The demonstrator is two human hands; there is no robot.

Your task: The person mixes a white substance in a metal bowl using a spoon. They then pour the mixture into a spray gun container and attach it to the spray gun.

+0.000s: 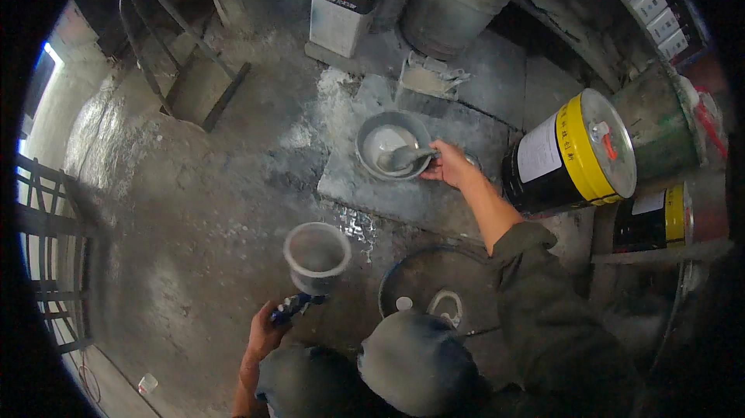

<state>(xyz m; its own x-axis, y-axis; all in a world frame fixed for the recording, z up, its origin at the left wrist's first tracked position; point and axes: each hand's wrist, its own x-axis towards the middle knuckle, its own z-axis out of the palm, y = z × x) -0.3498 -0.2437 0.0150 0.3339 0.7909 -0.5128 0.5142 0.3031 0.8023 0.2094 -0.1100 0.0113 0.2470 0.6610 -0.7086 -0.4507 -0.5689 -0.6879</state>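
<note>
My right hand (pixel 448 165) reaches over a round grey basin (pixel 363 146) on a concrete slab. Its fingers are closed around the handle of a grey scoop (pixel 402 157), whose head lies inside the basin by some pale material. Lower and to the left, my left hand (pixel 266 330) grips a dark blue handle (pixel 290 307). That handle meets the lower side of a translucent plastic dipper (pixel 317 249), held mouth up in front of my knees. Its inside looks greyish, and I cannot make out whether it holds anything.
A black and yellow drum (pixel 543 158) stands close to my right forearm. Behind the basin are a torn, powder-filled box (pixel 427 80), a rectangular can (pixel 341 18) and grey drums (pixel 454 6). A metal hand cart (pixel 186 84) stands far left. A round lid-like disc (pixel 419 270) lies near my knees.
</note>
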